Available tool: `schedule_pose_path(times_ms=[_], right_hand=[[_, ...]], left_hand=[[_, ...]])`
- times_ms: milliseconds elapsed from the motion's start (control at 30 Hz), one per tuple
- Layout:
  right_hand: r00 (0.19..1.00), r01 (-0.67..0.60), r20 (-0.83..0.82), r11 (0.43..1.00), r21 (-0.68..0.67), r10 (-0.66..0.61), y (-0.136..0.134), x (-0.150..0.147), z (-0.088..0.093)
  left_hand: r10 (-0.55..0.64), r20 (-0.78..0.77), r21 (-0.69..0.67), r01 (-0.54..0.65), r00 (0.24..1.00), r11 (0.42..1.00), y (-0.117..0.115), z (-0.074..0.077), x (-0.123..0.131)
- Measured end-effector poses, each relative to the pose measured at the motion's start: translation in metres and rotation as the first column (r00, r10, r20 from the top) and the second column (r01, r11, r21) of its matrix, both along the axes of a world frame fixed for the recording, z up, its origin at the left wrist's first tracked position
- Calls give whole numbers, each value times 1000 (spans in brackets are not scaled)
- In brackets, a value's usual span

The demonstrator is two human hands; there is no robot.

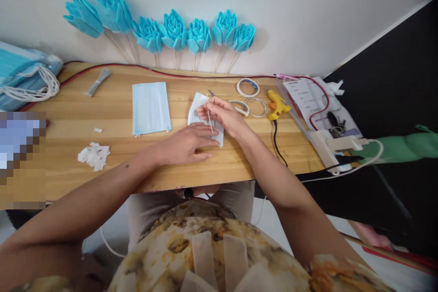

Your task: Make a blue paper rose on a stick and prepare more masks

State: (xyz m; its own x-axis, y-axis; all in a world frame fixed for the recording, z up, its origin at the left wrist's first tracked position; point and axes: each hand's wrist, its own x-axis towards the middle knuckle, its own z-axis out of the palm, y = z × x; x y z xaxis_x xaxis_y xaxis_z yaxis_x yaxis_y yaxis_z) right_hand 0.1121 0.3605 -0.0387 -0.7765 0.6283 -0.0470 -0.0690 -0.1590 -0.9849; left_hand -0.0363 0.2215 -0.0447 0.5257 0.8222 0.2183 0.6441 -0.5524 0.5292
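Observation:
A pale blue face mask (195,107) lies at an angle on the wooden table, partly covered by both of my hands. My left hand (186,142) rests flat across its lower part with the fingers stretched out. Just above it, my right hand (222,113) pinches a thin white strip (210,123) between thumb and fingers, over the mask. Whether the strip is joined to the mask, I cannot tell. A pointed tool tip (211,93) shows behind my right fingers. Left of my hands a second face mask (151,107) lies flat.
Blue foam-like flowers (174,32) on sticks lean on the wall. Tape rolls (248,87) and a yellow glue gun (278,105) lie right, near a power strip (325,153). At left are stacked masks (20,73), thin strips (98,83) and white scraps (94,156).

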Motion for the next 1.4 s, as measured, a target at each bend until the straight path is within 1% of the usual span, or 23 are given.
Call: schedule_pose_path(times_ms=[67,133,233,367,500,600,733,833,900,967,1033,1100,1167,1233,1267,1300,1333,1367,1400], right_hand=[[996,89,16,996,-14,-89,3,-4,-8],[988,155,17,988,-10,-154,6,-6,-14],[981,191,19,981,12,-192,7,-8,-18],[977,213,8,976,52,-214,7,-8,-19],[964,266,-20,952,152,-266,8,-6,-17],[956,294,-41,942,159,-292,10,-4,-13],[948,315,-89,940,128,-306,13,-1,-7],[938,343,-98,932,120,-333,14,1,-1],[938,345,-91,932,114,-336,13,2,1],[951,309,-65,945,109,-304,13,1,-1],[968,251,-11,959,130,-252,13,-1,-8],[973,212,45,957,198,-225,13,-4,-16],[971,209,54,937,281,-233,12,-6,-20],[971,221,14,919,327,-239,9,-6,-18],[972,225,-10,917,330,-234,8,-6,-15],[973,225,-29,918,327,-228,5,-5,-12],[975,220,-40,922,319,-219,3,-4,-7],[977,213,-47,927,309,-209,0,-3,-3],[979,203,-52,933,298,-197,-3,-3,0]], left_hand=[[-40,-53,-101,35,998,994,-3,-2,-1],[-86,-81,-183,70,993,981,-6,0,-2],[-131,-70,-252,109,989,962,-9,7,-3],[-158,10,-285,155,987,946,-11,17,-6],[-121,114,-283,149,986,948,-12,26,-9],[-110,212,-281,169,971,945,-10,30,-10],[-95,276,-246,166,956,955,-6,28,-8],[-60,317,-231,138,947,963,-4,23,-4],[-61,342,-220,144,938,965,-4,19,-2],[-66,347,-230,153,936,961,-4,14,-1],[-68,338,-263,164,939,951,-4,11,-1],[-73,335,-295,178,939,939,-5,9,-1],[-73,352,-316,192,933,929,-6,11,-2],[-16,381,-345,159,924,925,-6,15,-2],[53,395,-364,104,917,926,-5,17,-3],[152,410,-383,19,900,923,-4,19,-4],[271,426,-400,-89,863,912,-2,21,-6],[395,445,-408,-210,804,888,0,22,-8],[502,472,-408,-326,725,853,2,23,-10]])
